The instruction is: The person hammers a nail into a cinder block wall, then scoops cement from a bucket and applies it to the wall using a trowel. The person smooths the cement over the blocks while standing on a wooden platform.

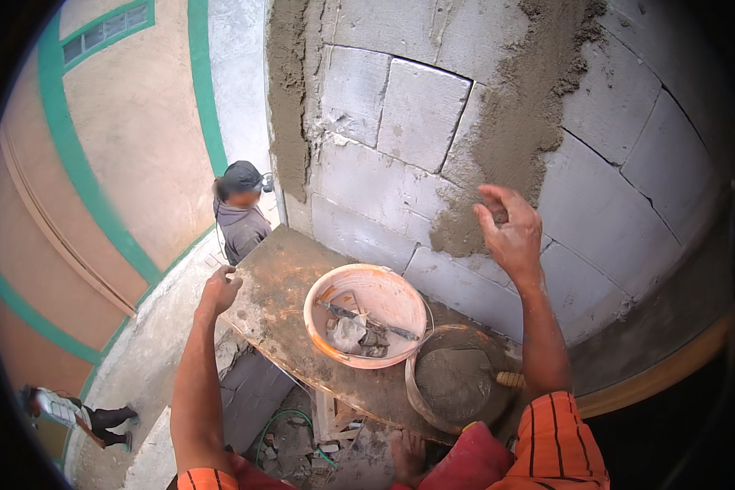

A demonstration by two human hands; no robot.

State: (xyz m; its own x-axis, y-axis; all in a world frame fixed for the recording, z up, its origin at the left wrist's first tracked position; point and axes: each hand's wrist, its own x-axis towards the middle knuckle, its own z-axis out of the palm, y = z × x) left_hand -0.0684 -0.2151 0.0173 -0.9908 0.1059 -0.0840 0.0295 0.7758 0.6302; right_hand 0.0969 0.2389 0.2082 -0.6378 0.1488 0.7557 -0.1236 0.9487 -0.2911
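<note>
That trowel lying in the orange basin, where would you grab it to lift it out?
Probably by its upper-left end, coming from above. The trowel lies slanted across the orange basin, its lower-right end against the rim and lumps of mortar beside its middle. The upper-left end lies clear. Which end is the handle I cannot tell.
</note>
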